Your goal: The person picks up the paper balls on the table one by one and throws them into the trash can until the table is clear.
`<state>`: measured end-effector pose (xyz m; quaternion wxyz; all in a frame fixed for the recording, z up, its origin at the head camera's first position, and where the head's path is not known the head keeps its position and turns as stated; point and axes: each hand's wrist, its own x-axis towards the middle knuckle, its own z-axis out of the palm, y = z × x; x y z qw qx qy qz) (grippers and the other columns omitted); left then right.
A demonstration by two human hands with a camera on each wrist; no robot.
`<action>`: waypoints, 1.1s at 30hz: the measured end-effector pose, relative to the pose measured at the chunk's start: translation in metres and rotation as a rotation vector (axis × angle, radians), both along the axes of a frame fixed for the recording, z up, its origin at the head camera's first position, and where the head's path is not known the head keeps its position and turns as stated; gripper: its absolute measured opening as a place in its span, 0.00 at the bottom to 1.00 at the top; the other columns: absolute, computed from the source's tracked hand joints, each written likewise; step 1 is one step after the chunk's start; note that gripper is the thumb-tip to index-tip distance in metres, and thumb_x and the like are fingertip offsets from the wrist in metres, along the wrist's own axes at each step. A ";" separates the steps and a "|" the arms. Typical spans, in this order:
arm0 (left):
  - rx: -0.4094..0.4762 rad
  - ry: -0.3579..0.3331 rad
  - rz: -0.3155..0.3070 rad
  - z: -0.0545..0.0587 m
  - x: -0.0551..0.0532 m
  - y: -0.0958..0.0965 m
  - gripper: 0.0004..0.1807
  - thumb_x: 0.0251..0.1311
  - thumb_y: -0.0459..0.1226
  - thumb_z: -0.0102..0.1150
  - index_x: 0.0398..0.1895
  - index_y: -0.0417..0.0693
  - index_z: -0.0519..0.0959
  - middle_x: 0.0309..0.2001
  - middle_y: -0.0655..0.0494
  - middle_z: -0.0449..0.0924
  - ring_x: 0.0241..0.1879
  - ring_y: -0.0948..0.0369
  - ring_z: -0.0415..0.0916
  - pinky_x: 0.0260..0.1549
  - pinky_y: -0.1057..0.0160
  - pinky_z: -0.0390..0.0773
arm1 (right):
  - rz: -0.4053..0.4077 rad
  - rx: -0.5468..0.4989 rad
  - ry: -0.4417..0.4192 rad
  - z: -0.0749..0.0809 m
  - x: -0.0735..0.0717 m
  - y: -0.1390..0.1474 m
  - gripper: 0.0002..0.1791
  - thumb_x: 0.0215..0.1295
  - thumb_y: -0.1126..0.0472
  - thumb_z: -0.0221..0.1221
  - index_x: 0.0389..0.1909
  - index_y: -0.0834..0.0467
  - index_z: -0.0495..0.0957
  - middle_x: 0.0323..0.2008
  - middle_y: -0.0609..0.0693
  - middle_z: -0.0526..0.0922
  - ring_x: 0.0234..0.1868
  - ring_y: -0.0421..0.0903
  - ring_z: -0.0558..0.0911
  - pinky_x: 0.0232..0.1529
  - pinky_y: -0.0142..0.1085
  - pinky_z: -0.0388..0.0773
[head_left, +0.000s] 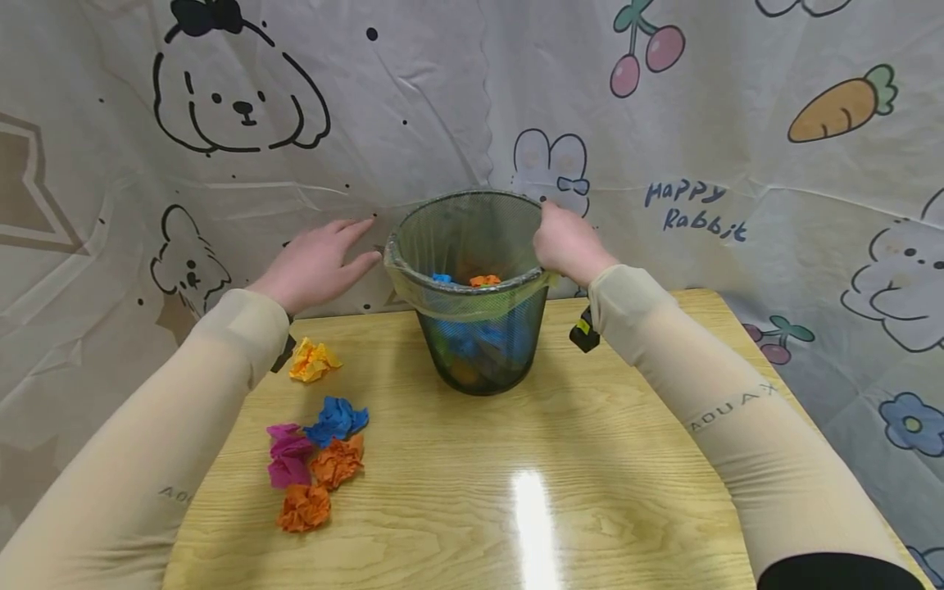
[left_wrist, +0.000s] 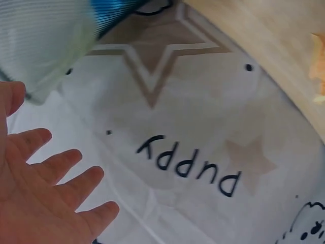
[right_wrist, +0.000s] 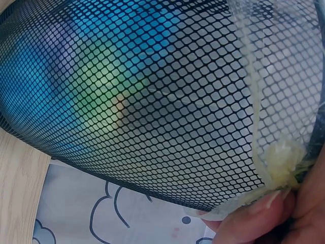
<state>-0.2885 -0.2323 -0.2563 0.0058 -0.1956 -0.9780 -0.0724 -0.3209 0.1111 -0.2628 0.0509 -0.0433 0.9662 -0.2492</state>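
A black mesh wastebasket [head_left: 483, 373] stands upright at the back of the table, lined with a thin yellowish bag [head_left: 468, 307] folded over its rim. Blue and orange crumpled paper [head_left: 485, 280] lies inside. My right hand [head_left: 568, 239] grips the rim on the right; in the right wrist view its fingers [right_wrist: 254, 216] pinch the rim beside a knotted bit of the liner [right_wrist: 285, 158]. Just left of the rim, my left hand [head_left: 317, 260] is held out with fingers spread. Nothing is in it, and the left wrist view shows it apart from the basket.
Crumpled paper balls lie on the left of the wooden table [head_left: 619, 492]: one yellow [head_left: 313, 360], one blue [head_left: 337, 420], magenta paper [head_left: 289, 456] and two orange, a nearer one [head_left: 304, 508] and a farther one [head_left: 338, 461]. A printed cloth [head_left: 442, 98] hangs behind.
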 end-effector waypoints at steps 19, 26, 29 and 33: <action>-0.049 -0.098 0.056 -0.061 -0.003 -0.031 0.37 0.77 0.50 0.47 0.81 0.40 0.56 0.75 0.31 0.57 0.71 0.32 0.59 0.68 0.32 0.57 | -0.004 -0.002 0.000 0.001 0.001 0.000 0.36 0.76 0.66 0.34 0.82 0.63 0.38 0.80 0.61 0.49 0.56 0.57 0.74 0.57 0.48 0.73; -0.024 -0.148 0.065 -0.088 -0.005 -0.043 0.37 0.76 0.49 0.50 0.80 0.38 0.57 0.74 0.29 0.58 0.71 0.32 0.58 0.68 0.33 0.58 | -0.009 -0.024 -0.014 0.000 0.001 0.001 0.36 0.76 0.66 0.33 0.83 0.61 0.37 0.81 0.59 0.47 0.39 0.53 0.75 0.45 0.45 0.76; -0.011 -0.177 0.074 -0.100 -0.004 -0.048 0.38 0.75 0.48 0.50 0.80 0.37 0.56 0.75 0.28 0.57 0.72 0.32 0.56 0.69 0.33 0.56 | -0.008 -0.030 -0.023 0.000 0.001 0.000 0.36 0.77 0.66 0.33 0.83 0.60 0.37 0.81 0.58 0.46 0.32 0.51 0.73 0.38 0.44 0.76; 0.014 -0.210 0.079 -0.112 -0.002 -0.052 0.39 0.76 0.49 0.50 0.80 0.36 0.55 0.75 0.27 0.55 0.72 0.31 0.54 0.69 0.32 0.56 | -0.014 -0.028 -0.020 0.000 0.001 0.001 0.36 0.77 0.66 0.33 0.83 0.60 0.37 0.81 0.58 0.47 0.31 0.50 0.72 0.37 0.44 0.75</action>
